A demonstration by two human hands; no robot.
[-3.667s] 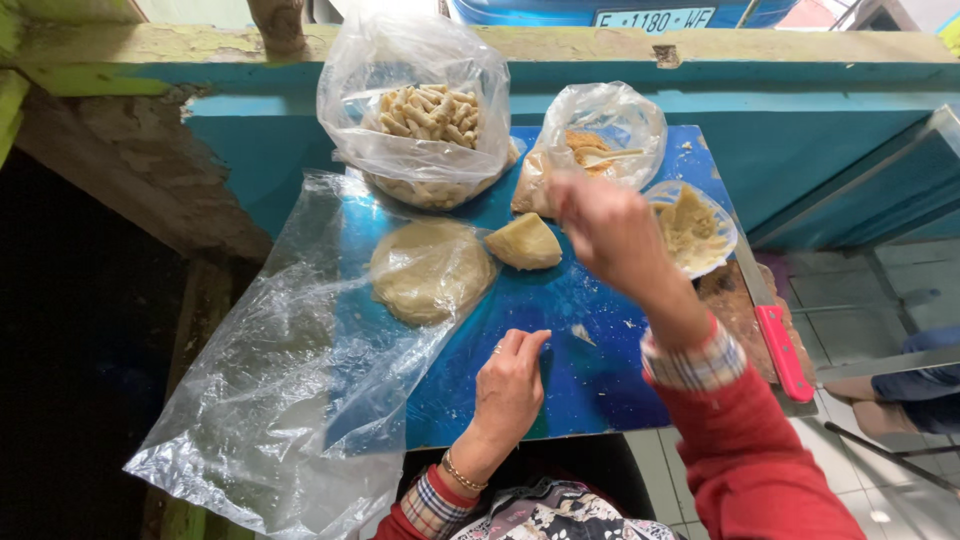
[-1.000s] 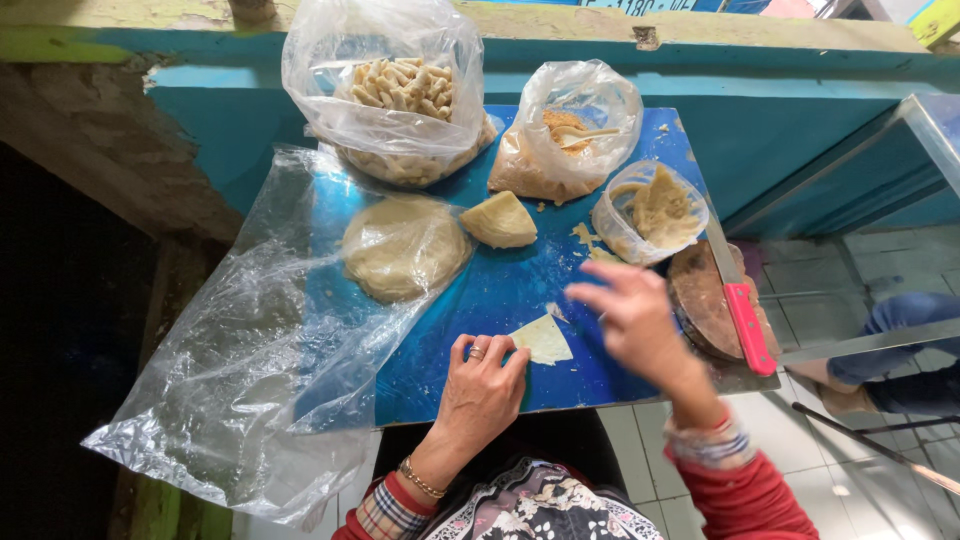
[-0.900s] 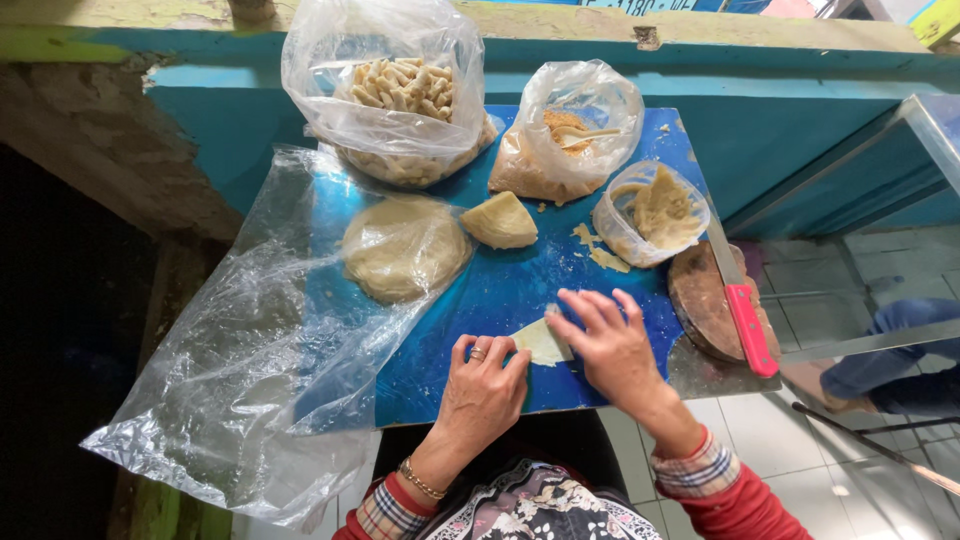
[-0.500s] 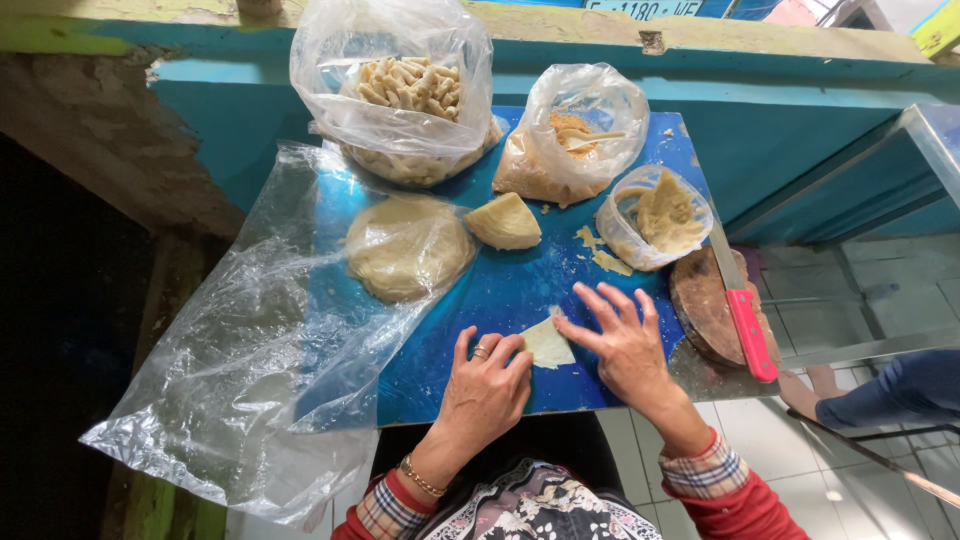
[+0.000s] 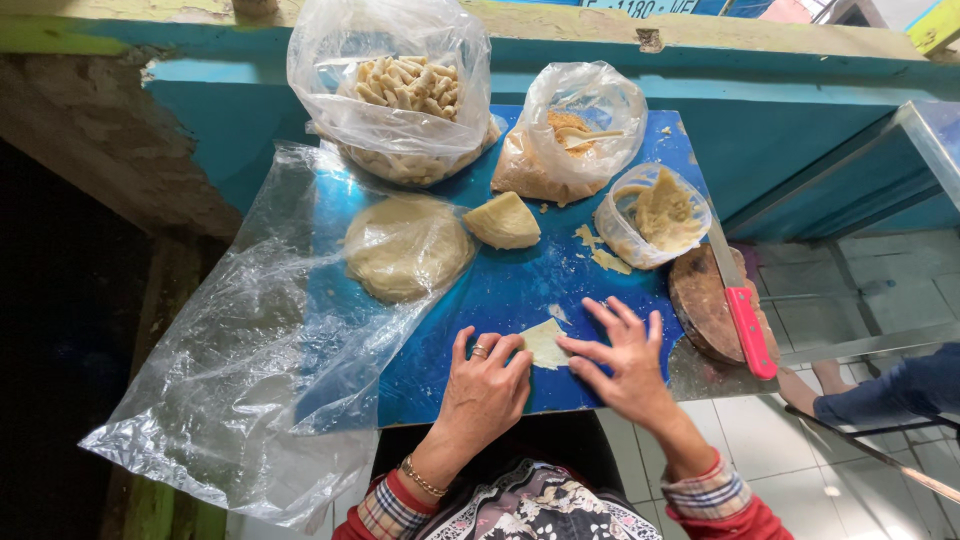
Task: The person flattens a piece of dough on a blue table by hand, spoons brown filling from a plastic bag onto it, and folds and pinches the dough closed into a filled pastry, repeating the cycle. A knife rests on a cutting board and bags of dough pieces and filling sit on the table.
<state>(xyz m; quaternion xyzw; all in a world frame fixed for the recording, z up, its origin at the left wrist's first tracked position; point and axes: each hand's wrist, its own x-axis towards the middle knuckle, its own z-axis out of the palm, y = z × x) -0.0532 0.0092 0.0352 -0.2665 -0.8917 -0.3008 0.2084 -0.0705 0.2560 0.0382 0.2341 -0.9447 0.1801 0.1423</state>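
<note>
A small flat piece of pale dough (image 5: 546, 343) is seen lying on the blue worktop (image 5: 500, 300), at about 6 o'clock from the centre of the board. It is touched from 9 o'clock by the left hand (image 5: 484, 389), whose fingers are held loosely together and laid flat, a ring showing on one of them. From 3 o'clock it is met by the right hand (image 5: 624, 362), fingers spread apart and pressed down on the board, the fingertips at the dough's edge; nothing is clamped by either hand. A large round of dough under clear plastic sheet (image 5: 404, 245) is placed at 11 o'clock of the small piece, and a wedge of dough (image 5: 503, 221) lies at 12 o'clock. Further up, a bag of rolled sticks (image 5: 405, 90) and a bag of crumbly filling (image 5: 565, 135) are set. A small bag of paste (image 5: 655, 213) sits at 2 o'clock, just beside a red-handled knife (image 5: 745, 320) resting on a round wooden block (image 5: 700, 305).
</note>
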